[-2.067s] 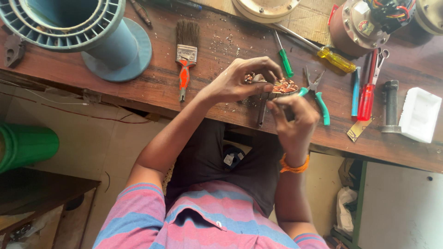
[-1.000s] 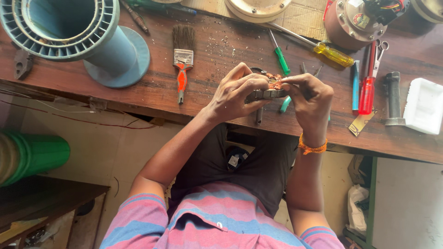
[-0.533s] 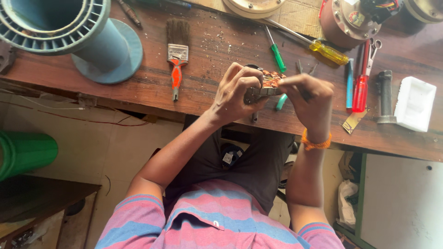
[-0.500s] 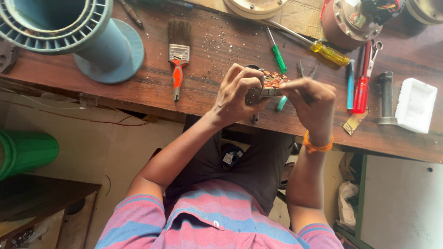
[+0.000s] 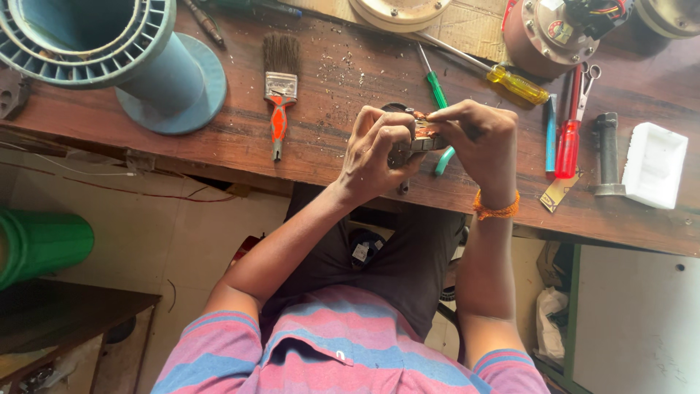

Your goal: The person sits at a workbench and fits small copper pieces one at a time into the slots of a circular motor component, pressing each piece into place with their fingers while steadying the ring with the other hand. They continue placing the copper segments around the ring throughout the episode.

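Both hands meet over the front edge of a worn wooden workbench (image 5: 328, 157). My left hand (image 5: 375, 149) curls around a small metal part with copper windings (image 5: 423, 136). My right hand (image 5: 477, 138), with an orange thread band on its wrist, pinches the same part from the right side. The fingers cover most of the part. A teal plier handle (image 5: 445, 160) pokes out beneath the hands.
A paintbrush with an orange handle (image 5: 281, 87) lies to the left, beside a big blue spool (image 5: 109, 51). Green (image 5: 437, 87), yellow (image 5: 514, 82) and red (image 5: 567, 138) screwdrivers, a motor housing (image 5: 547, 33) and a white foam tray (image 5: 655, 164) lie right. A green bucket (image 5: 40, 244) stands below.
My right hand has risen from the bench edge to meet the left hand on the wound part. Both hands have since stayed close together, with small shifts of the fingers.
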